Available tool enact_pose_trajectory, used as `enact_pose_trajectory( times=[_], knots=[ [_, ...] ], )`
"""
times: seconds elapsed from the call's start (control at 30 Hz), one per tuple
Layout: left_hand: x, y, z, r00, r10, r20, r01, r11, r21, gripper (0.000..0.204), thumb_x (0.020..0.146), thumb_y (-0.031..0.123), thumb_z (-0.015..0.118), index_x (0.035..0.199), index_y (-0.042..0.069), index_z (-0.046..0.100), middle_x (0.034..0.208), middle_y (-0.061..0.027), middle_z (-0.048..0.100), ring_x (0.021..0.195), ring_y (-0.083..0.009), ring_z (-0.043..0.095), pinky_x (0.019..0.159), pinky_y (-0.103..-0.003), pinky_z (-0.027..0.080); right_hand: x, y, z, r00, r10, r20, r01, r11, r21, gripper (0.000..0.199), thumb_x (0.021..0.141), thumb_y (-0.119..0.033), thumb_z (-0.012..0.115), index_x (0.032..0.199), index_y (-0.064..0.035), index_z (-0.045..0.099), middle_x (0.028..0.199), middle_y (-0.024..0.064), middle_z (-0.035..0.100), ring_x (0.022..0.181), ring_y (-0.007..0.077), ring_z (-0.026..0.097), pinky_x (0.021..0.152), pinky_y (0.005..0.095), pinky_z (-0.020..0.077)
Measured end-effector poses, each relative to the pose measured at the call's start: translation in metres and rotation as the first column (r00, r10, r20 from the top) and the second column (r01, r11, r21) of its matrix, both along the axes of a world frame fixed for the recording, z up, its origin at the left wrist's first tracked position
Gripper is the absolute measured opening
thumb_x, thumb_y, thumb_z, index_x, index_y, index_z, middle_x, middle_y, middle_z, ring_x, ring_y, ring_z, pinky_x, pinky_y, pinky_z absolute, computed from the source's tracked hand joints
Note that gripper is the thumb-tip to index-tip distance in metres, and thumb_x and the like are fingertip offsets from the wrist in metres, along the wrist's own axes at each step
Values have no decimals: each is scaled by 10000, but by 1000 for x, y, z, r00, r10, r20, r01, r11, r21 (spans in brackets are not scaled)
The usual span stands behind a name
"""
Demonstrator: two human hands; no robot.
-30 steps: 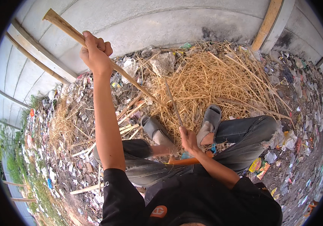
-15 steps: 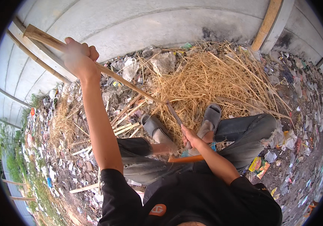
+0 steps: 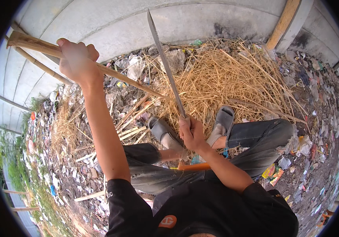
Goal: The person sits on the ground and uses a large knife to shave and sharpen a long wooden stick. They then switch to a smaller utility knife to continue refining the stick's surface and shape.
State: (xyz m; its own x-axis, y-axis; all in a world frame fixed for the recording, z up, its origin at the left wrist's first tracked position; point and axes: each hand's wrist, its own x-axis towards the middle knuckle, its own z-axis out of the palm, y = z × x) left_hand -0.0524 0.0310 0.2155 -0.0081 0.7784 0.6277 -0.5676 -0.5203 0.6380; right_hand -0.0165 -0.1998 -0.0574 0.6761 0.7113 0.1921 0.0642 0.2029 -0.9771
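Observation:
My left hand (image 3: 80,63), raised at the upper left, is closed around a long split bamboo stick (image 3: 134,83). The stick's thick end juts out beyond the fist, and its thin end slopes down toward the middle, over the straw-like shavings (image 3: 220,79). In front of my body, my right hand (image 3: 193,134) grips the handle of a machete (image 3: 163,55). Its long narrow blade points up and away, with the tip in front of the grey wall. In the picture the blade passes close to the stick's thin end; I cannot tell whether they touch.
My feet, in grey sandals (image 3: 163,130), stand at the near edge of the shavings. Split bamboo strips (image 3: 132,132) lie left of them. Litter (image 3: 70,166) covers the ground on both sides. A concrete wall (image 3: 216,19) with a leaning wooden post (image 3: 282,25) runs along the back.
My right hand has moved forward and turned the machete so its blade now stands upward, away from me. The left hand and the stick have shifted slightly left.

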Motion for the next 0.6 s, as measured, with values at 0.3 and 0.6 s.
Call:
enact_pose_trajectory(
  times=[0.3, 0.6],
  knots=[
    [-9, 12, -18, 998, -59, -9, 58, 998, -11, 516, 1069, 326, 521, 662, 173, 243, 577, 62, 172, 503, -81, 131, 469, -307, 124, 4, -28, -186, 968, -120, -218, -104, 603, -791, 672, 993, -602, 501, 650, -27, 565, 514, 41, 494, 405, 194, 451, 430, 394, 364],
    [-58, -19, 24, 994, -70, 85, 73, 997, -28, 498, 1079, 318, 480, 674, 181, 224, 579, 40, 148, 512, -100, 112, 495, -307, 149, -4, -30, -104, 980, -1, 198, 88, 898, -431, 576, 1011, -550, 483, 919, -11, 666, 701, 180, 662, 651, 339, 651, 622, 439, 495]
  ],
)
